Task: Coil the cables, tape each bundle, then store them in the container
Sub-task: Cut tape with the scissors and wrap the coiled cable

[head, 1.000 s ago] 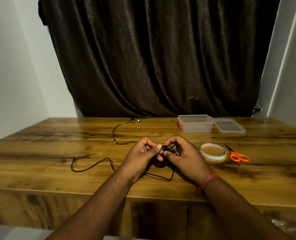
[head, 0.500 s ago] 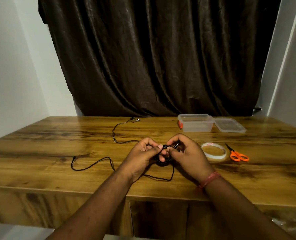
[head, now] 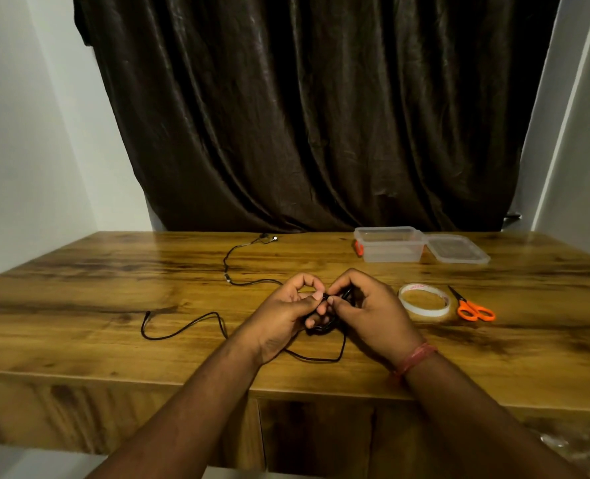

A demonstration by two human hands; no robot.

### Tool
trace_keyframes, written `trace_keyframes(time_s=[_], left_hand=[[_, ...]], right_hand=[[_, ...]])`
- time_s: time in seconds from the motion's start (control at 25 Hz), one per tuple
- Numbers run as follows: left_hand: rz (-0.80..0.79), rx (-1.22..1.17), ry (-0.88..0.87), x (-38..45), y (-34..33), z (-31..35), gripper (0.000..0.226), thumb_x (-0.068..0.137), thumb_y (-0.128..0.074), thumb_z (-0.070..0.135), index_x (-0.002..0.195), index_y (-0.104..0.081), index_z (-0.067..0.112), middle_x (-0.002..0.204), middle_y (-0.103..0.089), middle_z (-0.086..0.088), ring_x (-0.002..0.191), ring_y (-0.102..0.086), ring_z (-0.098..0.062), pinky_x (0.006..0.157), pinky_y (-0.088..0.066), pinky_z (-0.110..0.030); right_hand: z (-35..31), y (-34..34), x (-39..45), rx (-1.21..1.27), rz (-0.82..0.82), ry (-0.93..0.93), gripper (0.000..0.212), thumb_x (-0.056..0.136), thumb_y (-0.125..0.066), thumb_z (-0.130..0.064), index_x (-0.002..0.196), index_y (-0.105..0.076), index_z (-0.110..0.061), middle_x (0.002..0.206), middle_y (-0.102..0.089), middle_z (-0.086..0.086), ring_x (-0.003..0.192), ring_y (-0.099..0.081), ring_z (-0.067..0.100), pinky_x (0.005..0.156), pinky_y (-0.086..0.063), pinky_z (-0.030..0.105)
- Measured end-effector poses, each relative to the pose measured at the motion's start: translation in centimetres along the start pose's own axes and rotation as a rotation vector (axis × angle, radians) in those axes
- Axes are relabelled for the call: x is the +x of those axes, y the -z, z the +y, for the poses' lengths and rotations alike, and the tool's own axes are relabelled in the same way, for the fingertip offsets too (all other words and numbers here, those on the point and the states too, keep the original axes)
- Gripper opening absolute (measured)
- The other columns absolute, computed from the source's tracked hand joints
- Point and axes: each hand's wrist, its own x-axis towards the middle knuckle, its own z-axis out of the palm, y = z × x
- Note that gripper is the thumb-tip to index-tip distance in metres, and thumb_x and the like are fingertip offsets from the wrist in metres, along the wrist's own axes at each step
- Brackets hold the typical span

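My left hand [head: 288, 312] and my right hand [head: 369, 314] meet over the middle of the wooden table [head: 79, 305], both pinching a small coil of thin black cable [head: 324, 324]. The loose rest of this cable [head: 183, 331] trails left across the table and loops near the front edge. A second black cable [head: 229, 264] lies uncoiled behind my left hand, running to the back edge. The roll of clear tape [head: 424, 301] lies flat just right of my right hand. The clear plastic container [head: 388, 245] stands open at the back right.
The container's lid [head: 457, 249] lies beside it on the right. Orange-handled scissors [head: 471, 305] lie right of the tape. A dark curtain [head: 304, 115] hangs behind the table, with white walls on both sides.
My hands have shifted slightly while working the coil; the fingers have closed tighter on it. The loose cable on the left has barely moved.
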Motion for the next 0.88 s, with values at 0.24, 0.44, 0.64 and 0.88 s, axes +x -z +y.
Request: trace_keyframes(time_s=[0.24,0.44,0.64,0.88], left_hand=[[-0.015,-0.005,0.022,0.09,0.13,-0.05,0.022,0.099,-0.039,-0.006,0.091,-0.057,0.004,0.070,-0.053,-0.003,0.050,-0.038,-0.004,0.055,-0.040,-0.013],[0.023,0.001,0.020,0.11,0.13,-0.25,0.021,0.099,-0.039,-0.006,0.094,-0.058,0.002,0.074,-0.054,-0.004,0.051,-0.039,-0.005,0.069,-0.050,-0.020],[0.051,0.055,0.033,0.05,0.07,-0.18,0.018,0.099,-0.041,-0.004,0.098,-0.059,0.000,0.076,-0.060,-0.003,0.052,-0.051,-0.002,0.074,-0.036,-0.029],[0.095,0.023,0.040,0.13,0.10,-0.10,0.019,0.099,-0.042,-0.005,0.098,-0.060,0.001,0.076,-0.060,-0.003,0.051,-0.045,-0.005,0.073,-0.052,-0.024]], right_hand=[[-0.20,0.11,-0.07,-0.036,0.011,0.007,0.018,0.086,-0.069,-0.006,0.085,-0.065,-0.024,0.078,-0.068,-0.004,0.072,-0.062,0.010,0.065,-0.054,0.033],[-0.26,0.25,-0.08,-0.050,0.011,-0.015,0.016,0.087,-0.069,-0.009,0.087,-0.066,-0.025,0.081,-0.069,-0.005,0.075,-0.065,0.011,0.068,-0.056,0.035],[-0.48,0.37,-0.21,-0.065,0.001,-0.008,0.017,0.087,-0.068,-0.008,0.089,-0.067,-0.025,0.083,-0.069,-0.005,0.076,-0.064,0.009,0.068,-0.055,0.031],[0.04,0.52,0.03,-0.001,0.067,-0.015,0.015,0.090,-0.067,-0.013,0.095,-0.067,-0.027,0.088,-0.067,-0.010,0.077,-0.061,-0.002,0.069,-0.050,0.019]])
